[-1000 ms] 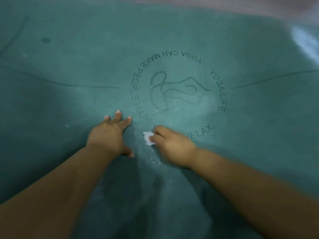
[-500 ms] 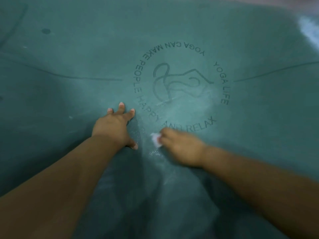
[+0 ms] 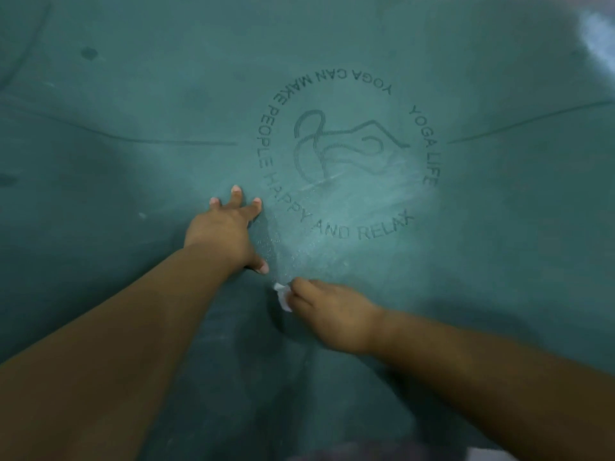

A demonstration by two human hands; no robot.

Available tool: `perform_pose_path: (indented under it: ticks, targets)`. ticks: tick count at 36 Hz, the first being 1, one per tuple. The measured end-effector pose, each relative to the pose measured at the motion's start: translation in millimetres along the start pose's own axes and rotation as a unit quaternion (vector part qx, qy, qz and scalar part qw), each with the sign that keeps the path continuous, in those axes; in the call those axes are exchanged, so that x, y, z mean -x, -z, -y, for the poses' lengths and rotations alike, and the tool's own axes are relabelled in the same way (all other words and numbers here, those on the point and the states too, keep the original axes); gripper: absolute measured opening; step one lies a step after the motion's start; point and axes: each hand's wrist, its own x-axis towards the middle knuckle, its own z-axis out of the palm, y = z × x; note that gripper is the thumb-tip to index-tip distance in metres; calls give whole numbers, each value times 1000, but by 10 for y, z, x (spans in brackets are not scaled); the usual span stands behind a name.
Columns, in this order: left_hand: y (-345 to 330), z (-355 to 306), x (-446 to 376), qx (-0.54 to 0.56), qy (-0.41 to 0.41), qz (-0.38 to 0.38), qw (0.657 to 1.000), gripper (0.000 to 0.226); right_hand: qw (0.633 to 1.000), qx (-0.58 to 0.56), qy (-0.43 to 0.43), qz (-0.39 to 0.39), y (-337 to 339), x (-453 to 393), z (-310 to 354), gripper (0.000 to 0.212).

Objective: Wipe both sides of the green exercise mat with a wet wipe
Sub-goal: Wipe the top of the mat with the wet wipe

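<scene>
The green exercise mat [image 3: 133, 181] fills nearly the whole view, with a round printed logo [image 3: 346, 154] of text and a line figure in its middle. My left hand [image 3: 226, 231] lies flat on the mat, fingers spread, just left of the logo's lower edge. My right hand [image 3: 332, 314] holds a small white wet wipe [image 3: 282, 296] against the mat, nearer to me than the left hand. A damp, shiny streak covers the mat between the logo and the wipe.
Thin printed lines [image 3: 159, 138] run left and right from the logo. A pale patch of floor [image 3: 599, 31] shows past the mat's far right corner. A dark spot [image 3: 89, 53] marks the mat at far left.
My right hand has dragged the wipe toward me, away from the logo's lower text. The left hand has stayed pressed on the mat.
</scene>
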Motion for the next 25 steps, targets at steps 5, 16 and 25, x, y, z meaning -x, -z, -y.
perform_pose_path:
  ticks: [5, 16, 25]
  targets:
    - [-2, -6, -3, -1, 1, -2, 1000, 117, 964, 54, -245, -88, 358, 186, -866, 38]
    - [-1, -19, -26, -3, 5, 2, 1000, 118, 976, 39, -182, -111, -120, 28, 0, 45]
    - [-26, -9, -32, 11, 9, -5, 1000, 118, 920, 14, -353, -169, 329, 222, -748, 35]
